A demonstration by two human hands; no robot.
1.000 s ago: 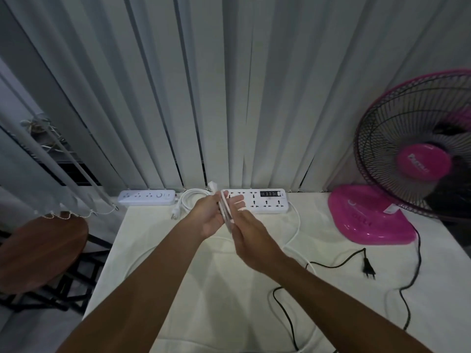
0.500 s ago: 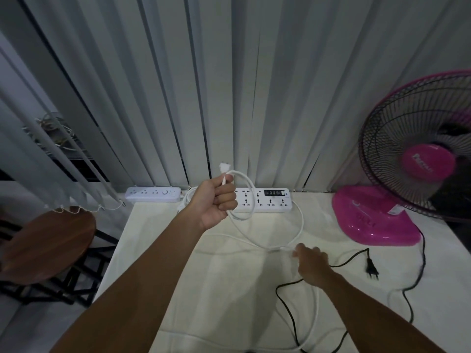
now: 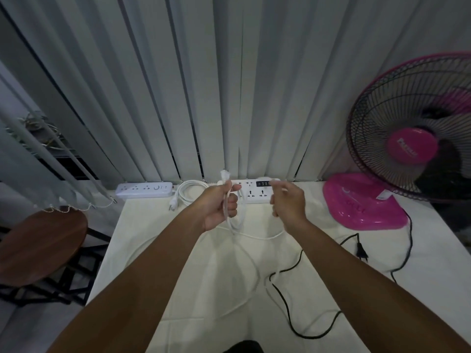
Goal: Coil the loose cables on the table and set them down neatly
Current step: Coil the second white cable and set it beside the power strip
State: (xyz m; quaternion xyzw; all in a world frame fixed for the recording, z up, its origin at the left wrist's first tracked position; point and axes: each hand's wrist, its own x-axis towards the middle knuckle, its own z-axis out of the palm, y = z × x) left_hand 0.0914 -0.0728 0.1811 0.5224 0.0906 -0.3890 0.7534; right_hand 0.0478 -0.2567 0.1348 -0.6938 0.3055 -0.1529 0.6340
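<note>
My left hand is raised over the white table and closed around loops of a white cable, whose plug end sticks up above the fist. My right hand is level with it to the right, fingers pinched on a further stretch of the same cable. The rest of that cable trails slack across the table below my arms. A black cable with its plug lies loose at the right. A coiled white cable rests at the back.
Two white power strips lie against the vertical blinds. A pink fan stands at the back right on its base. A brown round stool is off the table's left edge.
My right hand rose from the table near the black cable to beside my left hand, drawing white cable with it. One second ago both hands were together at the loops.
</note>
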